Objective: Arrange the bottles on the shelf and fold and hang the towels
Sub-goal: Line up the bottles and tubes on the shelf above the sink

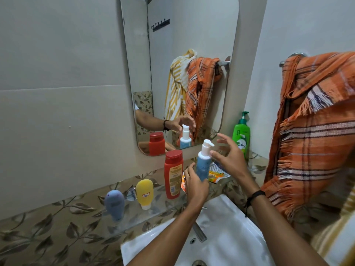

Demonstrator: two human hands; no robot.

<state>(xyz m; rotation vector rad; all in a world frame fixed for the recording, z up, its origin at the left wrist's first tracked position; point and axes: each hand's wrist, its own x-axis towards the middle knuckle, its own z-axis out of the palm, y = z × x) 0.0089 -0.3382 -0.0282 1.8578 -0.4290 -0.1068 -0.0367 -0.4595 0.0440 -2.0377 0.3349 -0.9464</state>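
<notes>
My left hand (196, 186) grips the lower body of a blue pump bottle (203, 163) with a white pump head, held upright over the glass shelf (153, 212). My right hand (229, 157) hovers beside the pump with fingers spread, one fingertip near the bottle's neck. A red bottle (173, 177) stands just left of it. Further left stand a yellow tube (145, 193) and a purple tube (114, 203), both cap down. A green pump bottle (241, 134) stands at the shelf's right end. An orange plaid towel (315, 135) hangs bunched on the rail (292, 56) at right.
A white sink (221, 233) with a tap (199, 232) lies below the shelf. A mirror (180, 70) above reflects the towels and bottles. Crumpled sachets (218, 172) lie on the shelf behind the blue bottle. A yellow striped towel (338, 239) shows at the lower right.
</notes>
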